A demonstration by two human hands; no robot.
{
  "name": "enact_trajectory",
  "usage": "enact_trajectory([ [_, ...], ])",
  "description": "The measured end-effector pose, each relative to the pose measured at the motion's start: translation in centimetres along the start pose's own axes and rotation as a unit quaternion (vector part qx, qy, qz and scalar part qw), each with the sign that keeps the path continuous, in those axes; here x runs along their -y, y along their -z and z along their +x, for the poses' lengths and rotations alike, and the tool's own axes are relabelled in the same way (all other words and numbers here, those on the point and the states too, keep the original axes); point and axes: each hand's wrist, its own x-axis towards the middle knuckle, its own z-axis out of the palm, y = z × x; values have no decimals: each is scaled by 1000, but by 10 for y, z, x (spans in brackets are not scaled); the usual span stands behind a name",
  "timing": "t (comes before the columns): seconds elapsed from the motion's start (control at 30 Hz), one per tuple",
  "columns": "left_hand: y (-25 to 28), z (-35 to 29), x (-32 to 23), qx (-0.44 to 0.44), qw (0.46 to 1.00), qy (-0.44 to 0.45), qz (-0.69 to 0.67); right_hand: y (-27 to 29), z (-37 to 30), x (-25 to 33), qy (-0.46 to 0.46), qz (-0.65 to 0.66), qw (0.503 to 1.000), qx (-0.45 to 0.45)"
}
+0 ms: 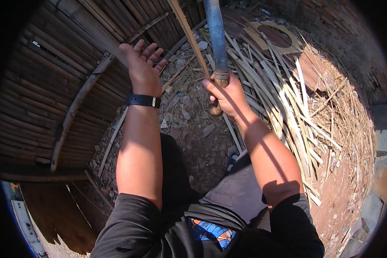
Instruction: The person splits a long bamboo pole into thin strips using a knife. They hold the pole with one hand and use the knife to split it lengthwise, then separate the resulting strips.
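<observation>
Head view: a big wall of brown bamboo poles (pixel 38 112) fills much of the left side. Dirt ground (pixel 339 206) shows below, with small stones and dry straw on it. A big, messy pile of pale split-bamboo strips (pixel 279 99) lies on the ground to the right, going many ways. A tan board (pixel 294 43) with a round hole is at the far end of the pile. A machete (pixel 217 38) points away from the person, and its gray-blue blade runs off the top edge. Just left of the blade is one long, thin wood strip (pixel 187 32). Its near end meets the right thumb, but I cannot tell if the thumb pinches it. The left grip (pixel 144 71) is wide, fingers spread and a bit bent, in the air left of the strip. The right grip (pixel 230 94) is wrapped around the machete's brown wood handle (pixel 215 108). A black band (pixel 141 100) circles the left wrist.
</observation>
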Motion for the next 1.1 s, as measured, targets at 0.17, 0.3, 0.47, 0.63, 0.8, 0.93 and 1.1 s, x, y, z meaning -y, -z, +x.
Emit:
enact_trajectory([
  [0.17, 14, -41, 182, 131, 846, 517, 25, 13, 7, 13, -3, 86, 995, -42],
  [0.3, -5, -45, 227, 244, 797, 530, -158, 25, 5, 15, 22, 138, 988, -69],
  [0.47, -14, -14, 241, 319, 776, 543, -19, 41, 13, 14, 25, 157, 983, -97],
  [0.63, -22, 6, 211, 324, 757, 563, 65, 54, 24, 14, 79, 127, 975, -163],
  [0.8, 8, 27, 205, 235, 777, 571, 123, 62, 34, 25, 122, 137, 956, -230],
  [0.93, 59, 35, 191, 203, 770, 525, 299, 102, 46, 29, 144, 105, 922, -344],
  [1.1, 109, 47, 145, 225, 770, 465, 374, 221, 62, -50, -82, 2, 845, -529],
])
